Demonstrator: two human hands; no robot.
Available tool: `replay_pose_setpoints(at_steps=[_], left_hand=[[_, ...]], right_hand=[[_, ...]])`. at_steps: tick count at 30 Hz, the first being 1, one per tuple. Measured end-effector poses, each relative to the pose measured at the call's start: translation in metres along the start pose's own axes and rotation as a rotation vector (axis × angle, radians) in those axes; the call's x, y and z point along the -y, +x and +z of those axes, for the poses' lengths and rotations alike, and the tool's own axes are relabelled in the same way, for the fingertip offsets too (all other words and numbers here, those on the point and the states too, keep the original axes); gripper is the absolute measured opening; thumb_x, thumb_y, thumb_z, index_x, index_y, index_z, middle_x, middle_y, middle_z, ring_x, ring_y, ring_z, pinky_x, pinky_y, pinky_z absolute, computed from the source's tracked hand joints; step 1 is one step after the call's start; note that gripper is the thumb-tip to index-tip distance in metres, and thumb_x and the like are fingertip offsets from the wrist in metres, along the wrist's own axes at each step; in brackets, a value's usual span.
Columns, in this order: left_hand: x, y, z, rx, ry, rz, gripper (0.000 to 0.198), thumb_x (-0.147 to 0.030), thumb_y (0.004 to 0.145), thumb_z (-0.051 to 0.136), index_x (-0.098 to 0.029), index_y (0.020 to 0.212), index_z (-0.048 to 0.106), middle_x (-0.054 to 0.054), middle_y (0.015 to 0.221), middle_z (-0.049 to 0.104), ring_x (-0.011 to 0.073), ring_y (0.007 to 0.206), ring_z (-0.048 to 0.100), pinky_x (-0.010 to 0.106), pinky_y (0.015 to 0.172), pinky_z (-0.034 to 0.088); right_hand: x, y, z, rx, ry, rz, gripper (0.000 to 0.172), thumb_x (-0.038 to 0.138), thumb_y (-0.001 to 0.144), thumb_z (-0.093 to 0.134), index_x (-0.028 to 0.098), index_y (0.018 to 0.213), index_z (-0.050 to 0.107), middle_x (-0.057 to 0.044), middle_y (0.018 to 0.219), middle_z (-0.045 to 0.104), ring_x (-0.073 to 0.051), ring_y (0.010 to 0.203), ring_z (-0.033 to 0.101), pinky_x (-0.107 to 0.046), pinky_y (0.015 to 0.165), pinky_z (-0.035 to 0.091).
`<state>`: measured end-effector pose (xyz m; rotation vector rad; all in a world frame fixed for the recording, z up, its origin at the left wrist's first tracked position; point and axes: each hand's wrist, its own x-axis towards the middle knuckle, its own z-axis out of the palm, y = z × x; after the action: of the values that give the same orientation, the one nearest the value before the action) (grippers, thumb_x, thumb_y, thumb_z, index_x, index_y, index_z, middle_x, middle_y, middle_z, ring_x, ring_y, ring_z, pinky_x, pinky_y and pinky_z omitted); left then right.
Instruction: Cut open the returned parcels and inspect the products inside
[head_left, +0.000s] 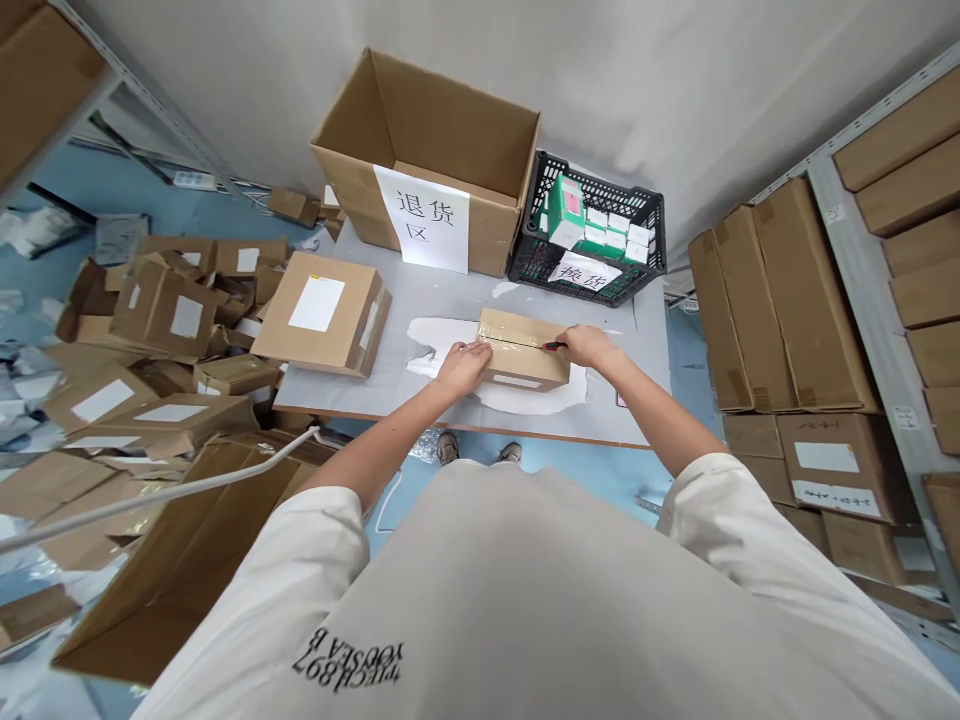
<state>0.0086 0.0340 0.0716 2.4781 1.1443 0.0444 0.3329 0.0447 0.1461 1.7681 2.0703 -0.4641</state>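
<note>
A small taped cardboard box (525, 362) lies in front of me on the table, its top seam running left to right as a dark line. My left hand (465, 366) presses on the box's left end, fingers laid flat and apart. In my right hand (588, 346) is a red and black utility knife (553, 346), gripped in closed fingers. The knife lies over the seam near the box's right end; its blade tip is too small to make out. Beneath the box, a pale irregular patch (525, 402) shows on the grey tabletop.
A larger closed box (322, 312) sits at the table's left. Behind stand a big open carton (427, 215) with a paper sign and a black crate (646, 262) holding green-white packets. Discarded boxes (165, 310) crowd the left floor; stacked cartons (780, 300) and a metal shelf flank the right.
</note>
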Motion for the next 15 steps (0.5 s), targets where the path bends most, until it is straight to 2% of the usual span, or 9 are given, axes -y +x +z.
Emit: replay_pose_setpoints(at_steps=[4,8,12,15], left_hand=[[-0.003,0.002,-0.003,0.019,0.030,-0.015,0.044,-0.011,0.103,0.050,-0.021,0.140,0.071,0.019,0.160,0.072,0.0307,0.153,0.065,0.051,0.118,0.048],[-0.004,0.005,-0.006,0.052,0.072,-0.038,0.043,-0.011,0.102,0.050,-0.019,0.138,0.072,0.021,0.154,0.074,0.0339,0.145,0.069,0.052,0.115,0.049],[-0.010,0.014,-0.009,0.067,0.115,-0.062,0.046,-0.014,0.098,0.058,-0.018,0.142,0.072,0.022,0.147,0.074,0.0382,0.135,0.071,0.054,0.112,0.050],[-0.024,0.028,-0.008,0.044,0.132,-0.051,0.048,-0.025,0.100,0.063,-0.021,0.148,0.070,0.021,0.148,0.072,0.0404,0.140,0.066,0.055,0.116,0.050]], right_hand=[[-0.035,-0.017,0.007,-0.010,0.048,0.052,0.023,0.036,0.106,0.074,0.030,0.117,0.093,-0.015,0.117,0.088,-0.032,0.106,0.079,-0.038,0.089,0.056],[-0.067,-0.038,0.009,-0.005,0.132,0.088,0.022,0.036,0.104,0.075,0.028,0.111,0.094,-0.016,0.106,0.088,-0.032,0.101,0.079,-0.037,0.085,0.053],[-0.093,-0.057,0.012,-0.010,0.129,0.095,0.027,0.035,0.102,0.073,0.027,0.118,0.094,-0.014,0.107,0.089,-0.030,0.098,0.077,-0.034,0.078,0.050],[-0.102,-0.068,0.020,-0.063,0.209,0.107,0.033,0.035,0.105,0.067,0.025,0.121,0.092,-0.012,0.107,0.089,-0.027,0.093,0.076,-0.032,0.075,0.048]])
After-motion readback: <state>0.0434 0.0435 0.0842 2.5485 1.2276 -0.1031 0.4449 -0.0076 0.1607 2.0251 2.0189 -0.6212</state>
